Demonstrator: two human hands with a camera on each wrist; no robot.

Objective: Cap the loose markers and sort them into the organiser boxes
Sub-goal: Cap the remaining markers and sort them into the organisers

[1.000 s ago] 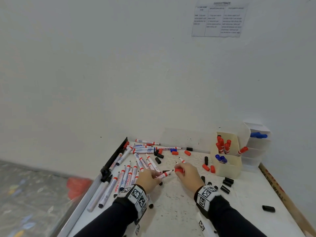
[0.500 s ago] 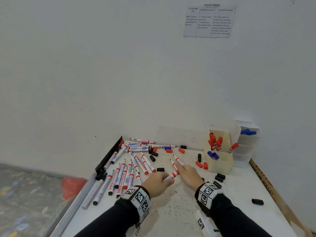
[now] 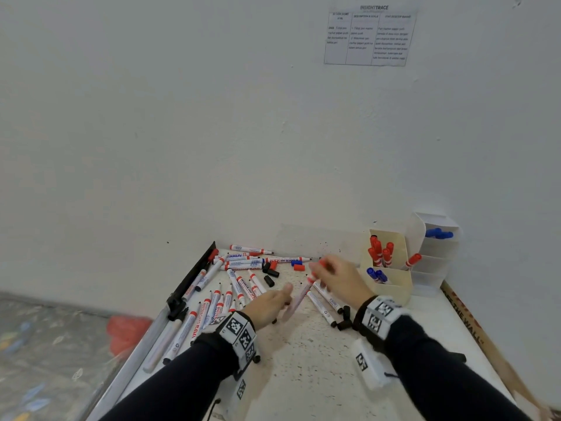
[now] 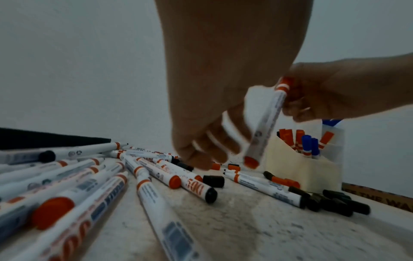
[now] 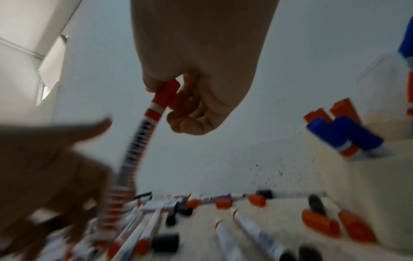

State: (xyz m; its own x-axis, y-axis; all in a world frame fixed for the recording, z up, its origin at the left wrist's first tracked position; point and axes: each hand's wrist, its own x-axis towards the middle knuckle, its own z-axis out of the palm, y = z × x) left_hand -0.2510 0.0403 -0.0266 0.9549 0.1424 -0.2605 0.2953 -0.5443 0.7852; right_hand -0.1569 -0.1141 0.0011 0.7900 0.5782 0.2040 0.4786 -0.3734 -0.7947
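My right hand (image 3: 322, 270) pinches the red cap end of a white red marker (image 3: 300, 294), which hangs down and to the left above the table. The right wrist view shows thumb and fingers closed on the cap (image 5: 167, 91). My left hand (image 3: 280, 296) is just left of the marker's lower end, fingers (image 4: 201, 150) straight and spread, holding nothing. The cream organiser box (image 3: 394, 288) stands to the right with capped red markers (image 3: 381, 252) and blue markers (image 3: 376, 275) in it. Behind it, a white organiser box (image 3: 434, 256) holds blue markers (image 3: 438, 233).
Several uncapped markers (image 3: 212, 305) lie fanned over the left of the table (image 3: 303, 360), beside a black rail (image 3: 194, 278). Loose black caps (image 3: 269, 281) and red caps (image 3: 299, 268) are scattered near the wall. More black caps (image 3: 344, 320) lie by my right wrist.
The two hands were together fitting the red cap on the marker. Now my left hand has let go, and my right hand has lifted the capped marker up and right, toward the boxes.
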